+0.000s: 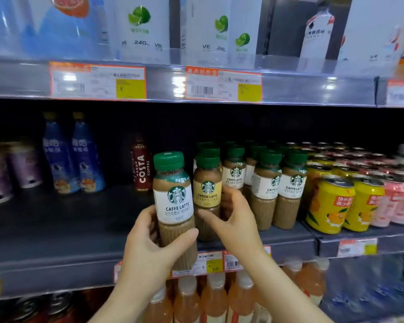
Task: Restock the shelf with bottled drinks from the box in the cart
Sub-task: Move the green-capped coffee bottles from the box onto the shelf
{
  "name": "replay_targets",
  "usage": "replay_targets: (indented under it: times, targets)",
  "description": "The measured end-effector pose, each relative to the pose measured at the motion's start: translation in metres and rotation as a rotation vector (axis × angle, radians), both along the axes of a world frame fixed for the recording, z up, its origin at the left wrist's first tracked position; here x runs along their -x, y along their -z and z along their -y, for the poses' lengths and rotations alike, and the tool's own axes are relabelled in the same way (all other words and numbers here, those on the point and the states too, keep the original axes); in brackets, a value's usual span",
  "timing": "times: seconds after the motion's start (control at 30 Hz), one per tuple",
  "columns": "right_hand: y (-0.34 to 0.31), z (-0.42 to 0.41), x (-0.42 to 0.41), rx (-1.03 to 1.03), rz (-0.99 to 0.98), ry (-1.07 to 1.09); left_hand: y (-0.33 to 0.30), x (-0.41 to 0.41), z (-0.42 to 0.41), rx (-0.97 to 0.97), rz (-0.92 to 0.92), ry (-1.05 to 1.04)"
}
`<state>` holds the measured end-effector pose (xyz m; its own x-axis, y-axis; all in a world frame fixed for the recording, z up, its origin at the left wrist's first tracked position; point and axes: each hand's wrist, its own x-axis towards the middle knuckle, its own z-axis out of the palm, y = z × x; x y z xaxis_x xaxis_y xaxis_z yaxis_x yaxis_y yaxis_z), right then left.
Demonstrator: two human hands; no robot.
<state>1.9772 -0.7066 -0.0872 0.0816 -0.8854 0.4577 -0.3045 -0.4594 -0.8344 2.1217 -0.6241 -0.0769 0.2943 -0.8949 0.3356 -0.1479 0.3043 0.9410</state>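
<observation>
A: What does the left hand (pixel 147 248) have?

B: A Starbucks bottle (pixel 174 206) with a green cap, its white label reading CAFFE LATTE. The fingers are curled round its lower ribbed part, thumb across the front, and it is held upright in front of the shelf (pixel 56 231) edge.

A: And the right hand (pixel 238 217)?

B: Its fingers are spread round the base of a second bottle (pixel 207 190), yellow label, CHEESE LATTE, which stands on the shelf. The thumb points left toward the held bottle; the fingertips reach behind, touching the next bottle along.

A: What lies beyond the fingers?

B: To their right, a row of Caffe Latte bottles (pixel 278 187), then yellow cans (pixel 329 203) with orange pictures. Left of the left hand's fingers and further back, a dark red bottle (pixel 141 169) marked COSTA COFFEE. Above, price tags (pixel 223 86) with barcodes, too blurred to read.
</observation>
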Motion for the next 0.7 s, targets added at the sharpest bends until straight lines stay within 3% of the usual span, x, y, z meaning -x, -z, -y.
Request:
replay_targets:
  times: [0.17, 0.3, 0.47, 0.63, 0.7]
  targets:
    - [-0.019, -0.029, 0.032, -0.025, 0.244, -0.095, 0.001, 0.035, 0.003, -0.017, 0.019, 0.093]
    - [-0.028, -0.035, 0.061, -0.074, 0.163, -0.253, 0.002, 0.073, 0.013, -0.004, 0.039, 0.131]
    - [-0.032, -0.03, 0.085, -0.066, 0.117, -0.191, 0.0, 0.107, 0.024, 0.011, 0.071, 0.107]
    - [-0.022, -0.021, 0.083, -0.023, 0.23, -0.089, -0.004, 0.103, 0.018, 0.174, 0.305, -0.184]
    - [-0.019, -0.018, 0.076, 0.0, 0.244, -0.061, 0.0, 0.09, 0.019, 0.205, 0.299, -0.349]
